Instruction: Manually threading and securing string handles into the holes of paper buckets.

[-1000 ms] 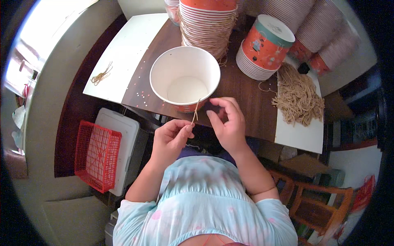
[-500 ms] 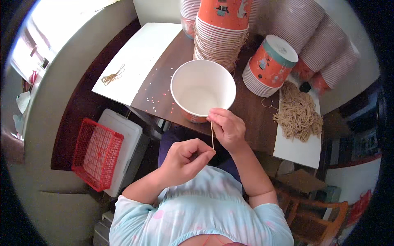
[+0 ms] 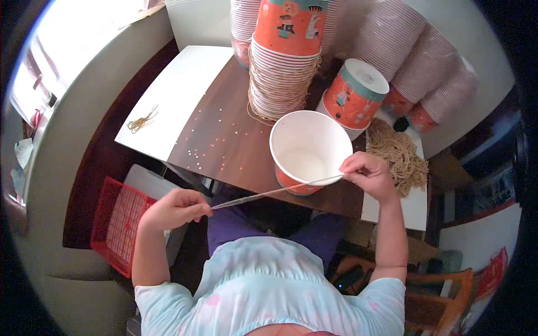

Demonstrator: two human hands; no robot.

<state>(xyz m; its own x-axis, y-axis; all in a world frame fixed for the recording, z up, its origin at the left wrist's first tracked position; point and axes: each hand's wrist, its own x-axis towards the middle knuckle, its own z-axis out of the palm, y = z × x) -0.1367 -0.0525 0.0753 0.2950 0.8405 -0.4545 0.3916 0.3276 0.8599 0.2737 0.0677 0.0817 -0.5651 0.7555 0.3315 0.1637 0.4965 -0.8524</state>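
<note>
A pale cord [image 3: 263,194] is stretched taut in front of me, slanting up from left to right. One end is pinched between the thumb and fingers of my left hand [image 3: 178,208], above my left thigh. My right hand [image 3: 371,175] pinches the other end, close against the right rim of an orange paper bucket [image 3: 291,183]. The bucket stands upright near the table's front edge, its white inside facing up. Whether the cord is fastened to the bucket cannot be made out.
Behind stands a tall stack of nested buckets [image 3: 283,78] with cords around it. An upturned bucket stack [image 3: 358,95], plastic-wrapped stacks [image 3: 428,61] and a heap of cord [image 3: 395,151] are at right. Looped cord [image 3: 143,119] lies on a white board; a red basket [image 3: 120,224] is below left.
My hands have spread apart, left hand leftward and right hand rightward, drawing the cord out long between them. The bucket now appears farther right and lower in view.
</note>
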